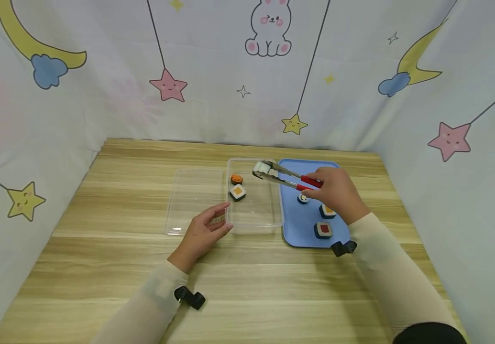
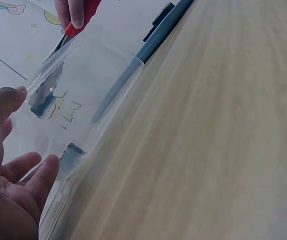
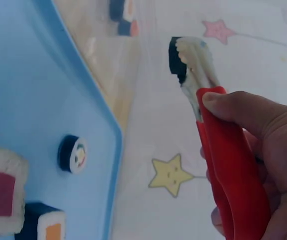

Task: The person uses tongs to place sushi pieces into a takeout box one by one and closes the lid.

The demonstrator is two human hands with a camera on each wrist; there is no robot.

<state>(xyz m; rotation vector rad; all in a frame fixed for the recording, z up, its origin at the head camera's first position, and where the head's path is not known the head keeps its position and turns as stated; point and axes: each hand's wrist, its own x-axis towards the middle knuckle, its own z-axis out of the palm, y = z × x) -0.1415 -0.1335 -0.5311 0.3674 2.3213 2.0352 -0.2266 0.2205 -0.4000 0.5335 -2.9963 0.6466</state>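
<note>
My right hand grips tongs with red handles, thumb on one handle and fingers round the other. Between the metal tips is a white and black sushi piece, held above the clear plastic box. Inside that box, along its left side, are an orange-topped sushi piece and a square sushi roll with a yellow-orange centre. My left hand is at the box's left wall, its fingers spread and fingertips right at the rim; the left wrist view shows nothing in its grasp.
Right of the box lies a blue tray bearing a small round roll, a yellow-centred roll and a red-centred roll. A clear lid lies left of the box on the wooden table. A printed curtain surrounds the table.
</note>
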